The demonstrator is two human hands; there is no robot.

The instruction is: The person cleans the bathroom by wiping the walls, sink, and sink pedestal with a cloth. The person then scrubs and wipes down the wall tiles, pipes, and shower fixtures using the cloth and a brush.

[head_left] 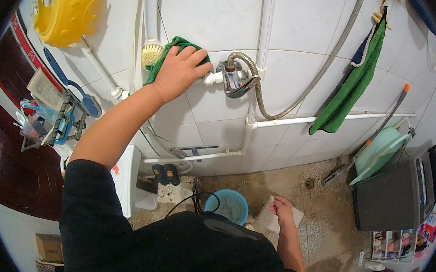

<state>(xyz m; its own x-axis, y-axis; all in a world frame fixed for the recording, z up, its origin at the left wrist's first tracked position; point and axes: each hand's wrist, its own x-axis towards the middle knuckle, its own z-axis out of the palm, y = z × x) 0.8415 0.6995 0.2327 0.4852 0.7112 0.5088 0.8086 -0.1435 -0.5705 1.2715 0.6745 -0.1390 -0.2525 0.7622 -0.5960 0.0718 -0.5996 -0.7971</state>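
Observation:
My left hand [179, 70] is raised and pressed against the white tiled wall, its fingers spread over a green cloth [174, 46] that bunches up beneath them. Close to the cloth's left edge is a brush head with pale bristles [152, 55]. Just right of that hand, a metal water valve [234, 80] with a flexible hose [313, 85] sits on the white piping. Lower down, my right hand [281, 209] hangs over the floor with its fingers curled in; nothing shows in them. A blue basin [227, 205] of water stands to its left.
Another green cloth [349, 90] hangs on the wall at right. A yellow plastic basin-like object [67, 8] hangs at upper left, above a rack [66, 117] of toiletries and a blue brush [92, 105]. A white sink [127, 180] lies below my left arm. A dark appliance [386, 202] stands at right.

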